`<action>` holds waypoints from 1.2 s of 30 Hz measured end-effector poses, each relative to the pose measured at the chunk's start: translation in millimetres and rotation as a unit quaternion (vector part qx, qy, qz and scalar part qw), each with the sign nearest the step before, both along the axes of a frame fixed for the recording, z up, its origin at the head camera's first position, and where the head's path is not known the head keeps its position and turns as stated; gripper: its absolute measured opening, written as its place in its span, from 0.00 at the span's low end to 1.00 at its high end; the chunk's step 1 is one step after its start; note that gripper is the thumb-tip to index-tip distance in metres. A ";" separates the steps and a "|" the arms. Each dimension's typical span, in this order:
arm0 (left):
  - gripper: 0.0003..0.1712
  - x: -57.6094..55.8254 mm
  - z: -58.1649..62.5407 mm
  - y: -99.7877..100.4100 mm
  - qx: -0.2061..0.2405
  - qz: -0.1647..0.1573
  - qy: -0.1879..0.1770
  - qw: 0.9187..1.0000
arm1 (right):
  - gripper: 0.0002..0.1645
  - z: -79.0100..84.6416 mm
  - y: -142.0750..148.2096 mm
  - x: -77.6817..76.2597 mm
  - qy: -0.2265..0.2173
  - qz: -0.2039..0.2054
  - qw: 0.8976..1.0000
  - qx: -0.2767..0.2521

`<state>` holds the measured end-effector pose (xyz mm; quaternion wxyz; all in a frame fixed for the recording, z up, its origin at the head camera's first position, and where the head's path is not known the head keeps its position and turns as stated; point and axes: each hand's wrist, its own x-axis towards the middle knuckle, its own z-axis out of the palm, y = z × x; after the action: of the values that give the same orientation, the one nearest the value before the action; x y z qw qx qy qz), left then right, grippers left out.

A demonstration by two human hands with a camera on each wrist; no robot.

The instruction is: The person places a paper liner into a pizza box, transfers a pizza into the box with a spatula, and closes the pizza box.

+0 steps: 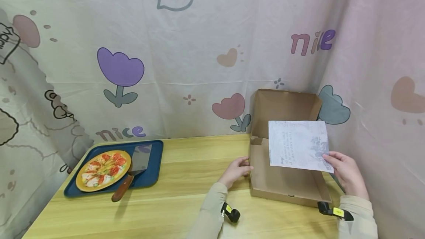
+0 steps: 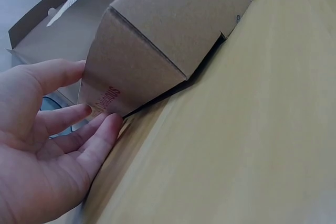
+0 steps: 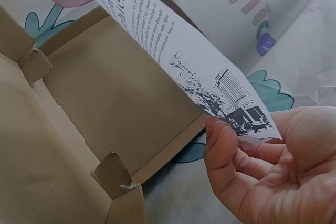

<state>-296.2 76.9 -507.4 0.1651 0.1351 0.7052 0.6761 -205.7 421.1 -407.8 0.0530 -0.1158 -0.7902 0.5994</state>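
Note:
A printed sheet of paper [image 1: 297, 145] hangs over the raised-lid cardboard box [image 1: 285, 183]. My right hand [image 1: 348, 172] pinches its lower right corner between thumb and fingers. In the right wrist view the paper [image 3: 173, 61] shows black text and a dark print. At the box's left wall, my left hand [image 1: 235, 170] holds the edge with its fingertips. Up close in the left wrist view, the left hand [image 2: 52, 135] has one fingertip at the rim and others along the outer wall, beside red lettering.
On the wooden table [image 1: 186, 194], a blue tray [image 1: 154, 172] to the left bears a pizza [image 1: 103, 170] and a wooden-handled spatula [image 1: 123, 189]. The box lid [image 1: 282, 106] leans up near a patterned curtain [image 1: 186, 58], which encloses the back and sides.

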 end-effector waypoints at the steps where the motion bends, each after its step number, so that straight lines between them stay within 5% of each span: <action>1: 0.34 0.1 -0.4 -0.2 0.000 -0.001 0.000 1.000 | 0.14 -0.3 -0.8 0.0 -0.002 -0.001 1.000 0.015; 6: 0.33 1.2 -1.6 -1.4 0.001 -0.003 0.004 1.000 | 0.37 -0.8 -4.0 -1.6 -0.010 -0.002 0.998 0.061; 16: 0.32 2.4 -1.0 -3.3 0.003 -0.008 0.000 1.000 | 0.23 -3.6 -11.9 -6.6 -0.015 0.016 0.999 0.049; 23: 0.32 1.1 -1.7 -3.3 0.006 -0.010 0.002 1.000 | 0.34 -6.5 -17.7 -10.4 -0.034 0.024 0.997 0.069; 36: 0.32 -0.8 -5.1 -2.4 0.003 -0.013 0.005 1.000 | 0.31 -8.1 -25.0 -12.1 -0.036 0.043 0.996 0.072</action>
<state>-297.0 74.5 -512.5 0.1695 0.1480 0.7022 0.6755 -217.9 396.1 -416.0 0.0072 -0.0990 -0.8369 0.5383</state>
